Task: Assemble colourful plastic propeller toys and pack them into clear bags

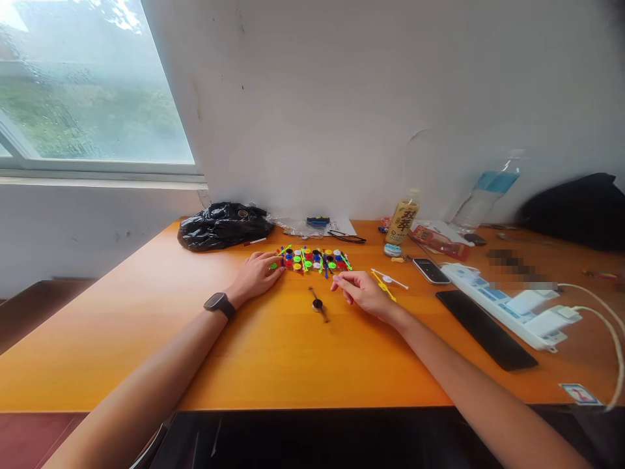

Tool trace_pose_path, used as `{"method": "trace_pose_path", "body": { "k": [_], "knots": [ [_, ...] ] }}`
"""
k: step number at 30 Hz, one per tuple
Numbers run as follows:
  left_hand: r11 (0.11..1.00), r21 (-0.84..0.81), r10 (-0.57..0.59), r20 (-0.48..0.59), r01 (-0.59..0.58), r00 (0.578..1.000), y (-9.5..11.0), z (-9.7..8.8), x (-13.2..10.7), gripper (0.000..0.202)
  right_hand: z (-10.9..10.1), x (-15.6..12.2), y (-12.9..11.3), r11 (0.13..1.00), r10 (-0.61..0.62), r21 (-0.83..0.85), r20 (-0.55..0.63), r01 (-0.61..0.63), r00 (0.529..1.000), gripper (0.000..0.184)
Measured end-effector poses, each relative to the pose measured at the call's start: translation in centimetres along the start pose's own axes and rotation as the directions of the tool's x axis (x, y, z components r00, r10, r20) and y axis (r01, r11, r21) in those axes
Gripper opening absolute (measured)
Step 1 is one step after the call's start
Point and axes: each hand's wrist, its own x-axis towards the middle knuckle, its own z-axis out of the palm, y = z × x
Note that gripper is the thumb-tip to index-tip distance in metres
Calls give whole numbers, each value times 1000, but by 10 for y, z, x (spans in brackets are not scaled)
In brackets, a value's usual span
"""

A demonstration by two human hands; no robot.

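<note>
My left hand [254, 275] lies on the table with its fingers stretched out, the fingertips beside the left end of a row of colourful plastic pieces [308, 262]. These are small round discs in several colours, with thin sticks among them. My right hand [362, 293] is near the right end of the row, fingers loosely curled and somewhat apart, nothing visible in them. Between the hands, nearer me, is a slightly blurred black disc with a thin stick through it [317, 305]. To the right of my right hand lie a white stick piece [387, 279] and a yellow stick piece [384, 286].
A black plastic bag [224, 226] sits at the back left. Toward the right stand a drink bottle [402, 220] and a clear bottle [483, 198]. A phone [430, 271], a black flat slab [486, 329] and a white power strip [502, 306] with cables lie right of my right forearm.
</note>
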Motion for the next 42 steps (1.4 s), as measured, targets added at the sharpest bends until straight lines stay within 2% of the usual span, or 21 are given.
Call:
{"method": "trace_pose_path", "body": {
  "k": [7,15,27,36,42],
  "knots": [
    [997,48,-57,-39,59,998,1,-2,1,30,1,1,4,1000,1,-28,10,-1,1000,49],
    [997,64,-44,-48,47,998,7,-1,-2,35,2,1,4,999,-14,-52,26,15,1000,49],
    [994,61,-80,-89,85,993,9,-2,-1,27,3,1,4,995,-11,-101,29,13,1000,50],
    [996,8,-85,-67,85,994,8,-2,-1,32,3,1,0,992,-57,-117,-6,56,998,50],
    [990,66,-115,-97,122,989,6,0,-1,37,3,-1,-1,992,-47,-113,8,48,999,49]
  ]
}}
